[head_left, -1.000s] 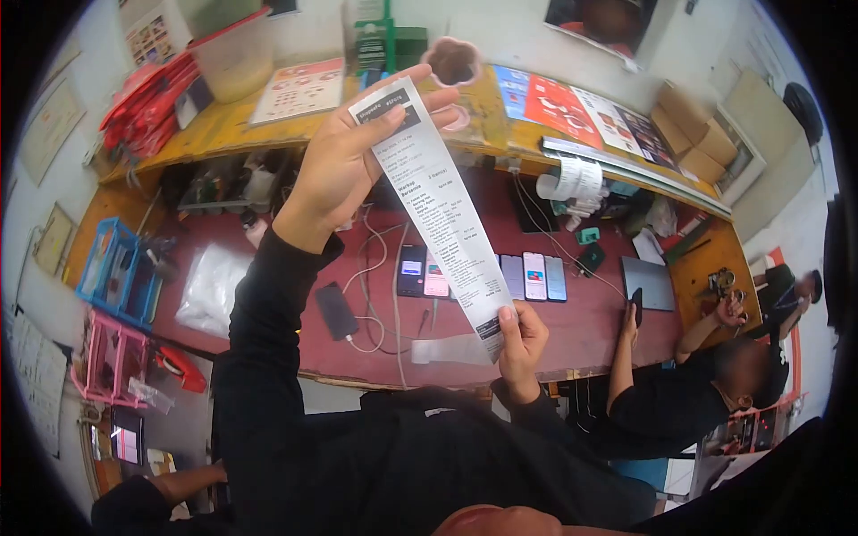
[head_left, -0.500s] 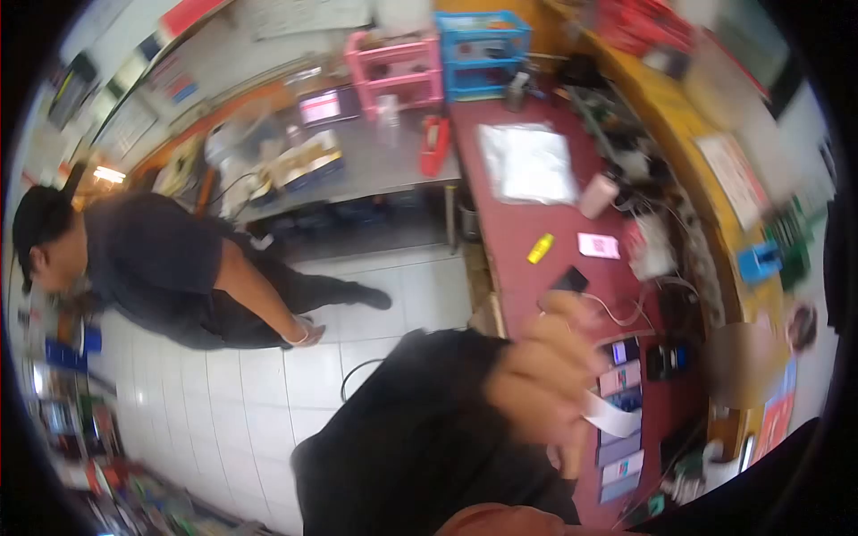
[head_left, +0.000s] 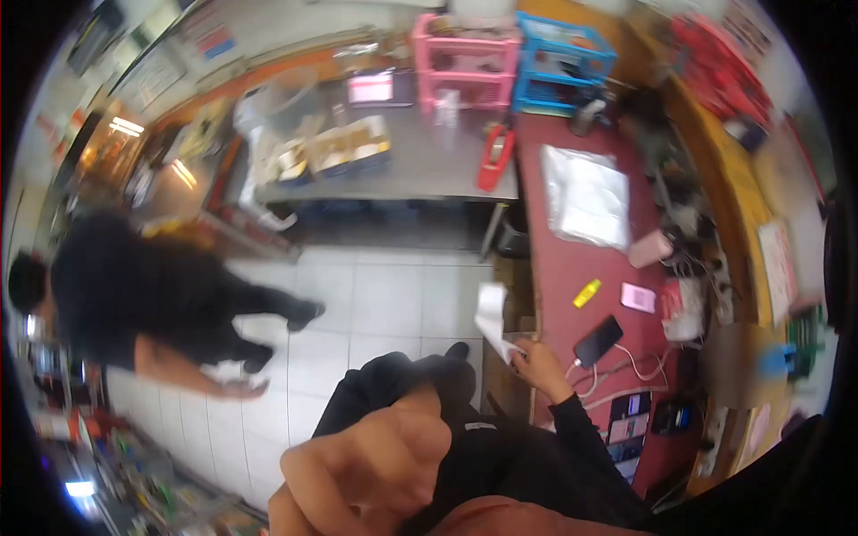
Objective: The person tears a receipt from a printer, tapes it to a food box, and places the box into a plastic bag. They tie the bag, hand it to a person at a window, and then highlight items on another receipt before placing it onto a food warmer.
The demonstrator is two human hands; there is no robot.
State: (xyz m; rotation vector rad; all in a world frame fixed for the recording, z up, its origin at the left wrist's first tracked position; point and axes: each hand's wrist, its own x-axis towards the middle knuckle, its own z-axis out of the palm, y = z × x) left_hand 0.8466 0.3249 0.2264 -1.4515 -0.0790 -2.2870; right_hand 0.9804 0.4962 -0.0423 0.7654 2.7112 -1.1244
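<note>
In the head view, the right hand [head_left: 539, 359] sits at the near edge of the red counter [head_left: 554, 268], its black sleeve running off to the lower right. Its grip is pinched on the lower end of a white receipt [head_left: 490, 314]. The receipt stands up from the fingers in a loose curl, over the white tile floor [head_left: 384, 304] and just beside the counter's edge.

The left hand [head_left: 380, 464] fills the foreground, close to the camera and badly blurred. Its fingers look curled inward, but whether the grip is pressed together or holds anything cannot be told.

Just right of the right hand, a black phone [head_left: 597, 341] lies tilted on the counter with a white cable [head_left: 626, 362] looping beside it. Beyond the phone lie a small yellow item [head_left: 587, 293] and a pink card [head_left: 638, 297], near each other but apart. Farther up lies a flat clear plastic bag [head_left: 585, 196].

At the far end stand a pink basket [head_left: 465, 54] and a blue basket [head_left: 563, 54], side by side. A red tape dispenser [head_left: 494, 156] rests on the steel counter [head_left: 420, 161] that meets the red one.

Another person [head_left: 134, 295] in black stands on the floor to the left, well apart and blurred.
</note>
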